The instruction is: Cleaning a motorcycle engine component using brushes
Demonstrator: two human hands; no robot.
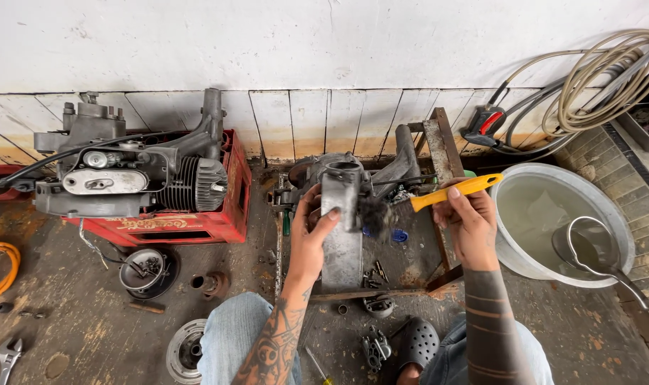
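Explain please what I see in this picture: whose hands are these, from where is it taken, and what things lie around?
One camera on a person's head looks down at their own two hands and knees. The left hand steadies a grey metal engine part. The right hand holds a brush with a yellow handle; its dark bristles touch that part. On the dirty floor sit a red crate bearing an engine, a basin of water with a ladle, hoses, a wrench and small parts.

I'm seeing a stained concrete floor [89,335] carrying a red crate [196,224], a water basin [513,260], a wrench [8,354], an orange hose [3,267] and scattered small parts [375,347].
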